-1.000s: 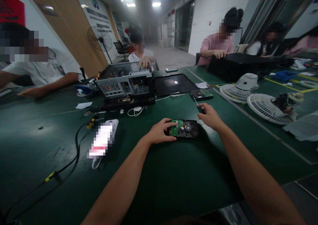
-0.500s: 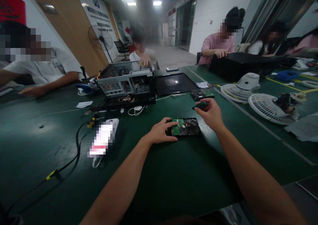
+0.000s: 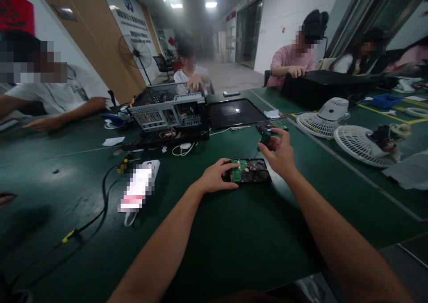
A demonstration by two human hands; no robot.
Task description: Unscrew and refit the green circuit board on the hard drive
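Observation:
A hard drive (image 3: 254,174) lies on the green table with its circuit board facing up. My left hand (image 3: 217,176) grips its left end, thumb along the near edge and fingers over the board. In my right hand (image 3: 280,153) is a screwdriver (image 3: 265,139) with a dark green handle, held between thumb and fingers. Its thin shaft slants down to the far edge of the drive; whether the tip touches a screw is too small to tell. Behind my right hand a second hard drive (image 3: 272,126) rests on the table, partly hidden by the fingers.
An opened computer case (image 3: 170,113) stands ahead to the left, beside a black side panel (image 3: 236,112). White fan parts (image 3: 363,146) lie to the right. At left are a phone (image 3: 138,187) and a black cable (image 3: 105,196). Several people sit around the table.
My right hand has tipped the screwdriver from nearly level to steep, bringing its shaft down to the drive's far edge. My left hand stays on the drive. A hand appears at the left edge.

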